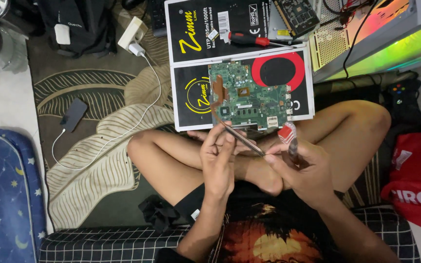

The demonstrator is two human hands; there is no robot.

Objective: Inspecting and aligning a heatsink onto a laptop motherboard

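Tweezers (243,139), thin and shiny, run between the two hands of a person who sits cross-legged on the floor. The left hand (218,156) is curled up, and its fingertips pinch the upper end of the tweezers. The right hand (300,168) pinches the lower end with its thumb and finger. The right hand also grips a small tool with a red and white cap (287,132), and the cap sticks up above the fist. Both hands hang over the crossed legs, just in front of the board.

A green circuit board (249,97) lies flat on a black and white box (191,104), just past the knees. A brown copper pipe (217,92) sits on the left part of the board. A red ring (278,68) is printed on the box and peeks out from behind the board.

A red and black screwdriver (249,40) lies farther back on a second black box. A computer case (391,44) glows green and orange at the top right. A dark phone (73,114) rests on the leaf rug (93,146) at the left, and a white cable (123,131) runs from it up to a white charger (135,47). A blue cushion with moons and stars (6,195) is at the far left. A red bag (415,185) sits at the right.
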